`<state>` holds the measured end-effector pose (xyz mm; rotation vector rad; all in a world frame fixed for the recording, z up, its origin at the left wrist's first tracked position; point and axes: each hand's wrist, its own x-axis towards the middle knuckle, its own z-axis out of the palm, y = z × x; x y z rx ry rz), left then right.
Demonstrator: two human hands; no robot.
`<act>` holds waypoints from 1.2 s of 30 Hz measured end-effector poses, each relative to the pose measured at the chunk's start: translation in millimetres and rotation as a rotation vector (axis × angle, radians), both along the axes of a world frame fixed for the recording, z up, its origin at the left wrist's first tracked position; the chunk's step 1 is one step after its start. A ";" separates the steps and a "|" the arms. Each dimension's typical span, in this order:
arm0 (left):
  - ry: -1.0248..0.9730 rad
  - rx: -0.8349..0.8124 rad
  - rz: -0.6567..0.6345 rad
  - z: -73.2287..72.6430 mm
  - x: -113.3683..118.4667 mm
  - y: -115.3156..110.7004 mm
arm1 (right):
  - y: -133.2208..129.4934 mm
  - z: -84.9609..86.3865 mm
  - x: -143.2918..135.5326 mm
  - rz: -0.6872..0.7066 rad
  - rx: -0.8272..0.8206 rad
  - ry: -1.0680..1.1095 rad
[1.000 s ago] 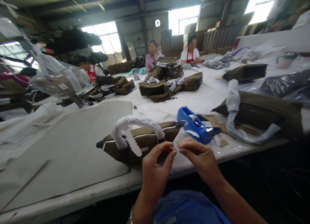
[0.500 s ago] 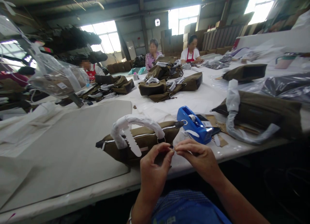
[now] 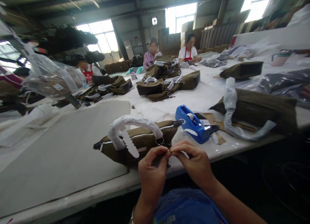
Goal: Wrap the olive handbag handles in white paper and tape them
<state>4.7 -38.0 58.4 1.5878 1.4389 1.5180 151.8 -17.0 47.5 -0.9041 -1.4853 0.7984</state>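
An olive bag [image 3: 142, 136] with a silver zip and a white-wrapped handle [image 3: 135, 120] lies near the table's front edge. My left hand [image 3: 153, 167] is closed in a pinch in front of the bag's right part, close to the metal ring and a dark fitting. Fingertip to fingertip with it, my right hand [image 3: 191, 157] pinches too. Whatever lies between the fingertips is too small to make out. Just beyond my right hand stands a blue tape dispenser [image 3: 192, 124].
Another olive bag [image 3: 263, 107] with a wrapped handle lies at the right. More bags [image 3: 167, 83] are piled mid-table. A grey board [image 3: 72, 153] covers the left part. Dark cards and brown tags [image 3: 220, 138] lie by the dispenser. Several people sit across the table.
My fingertips have come together from a small gap. The whole view has shifted slightly, with things sitting a little further left.
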 end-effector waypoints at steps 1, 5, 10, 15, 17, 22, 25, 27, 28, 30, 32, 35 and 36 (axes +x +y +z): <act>0.001 -0.003 -0.006 -1.3 -1.0 -0.2 | 0.5 -1.2 -0.1 0.006 0.009 0.002; 0.057 0.048 0.054 -12.5 -9.5 -5.0 | 4.2 -13.8 2.3 -0.053 0.011 -0.001; 0.293 0.123 0.300 -35.7 -12.0 -10.7 | 8.3 -39.4 -4.8 -0.120 -0.157 -0.022; 0.531 0.125 0.320 -46.7 1.1 -1.4 | 10.7 -45.1 -14.7 -0.024 -0.231 -0.022; 0.505 0.111 0.326 -47.3 -0.7 1.9 | 12.1 -40.6 -10.7 0.003 -0.248 -0.023; 0.200 -0.101 0.207 -43.3 -19.3 -1.3 | 12.9 -28.5 3.2 0.147 -0.408 0.251; 0.057 -0.164 0.102 -39.7 -21.5 -8.1 | 8.3 -28.4 -2.0 0.328 -0.521 0.405; -0.018 -0.164 0.088 -38.2 -18.1 -11.9 | 4.3 -29.6 -8.9 0.357 -0.516 0.375; -0.040 -0.159 0.091 -38.0 -16.1 -13.1 | 2.6 -29.3 -11.6 0.352 -0.488 0.327; -0.032 -0.150 0.096 -38.2 -13.6 -14.1 | 0.9 -24.7 -13.2 0.345 -0.421 0.204; 0.018 -0.150 0.100 -38.3 -13.7 -13.2 | 2.4 -15.2 -9.8 0.399 -0.379 0.088; 0.060 -0.187 0.098 -35.5 -16.8 -9.8 | 10.3 0.0 -2.1 0.552 -0.414 0.018; 0.056 -0.207 0.088 -33.7 -17.4 -8.4 | 14.0 3.2 -0.6 0.594 -0.448 0.026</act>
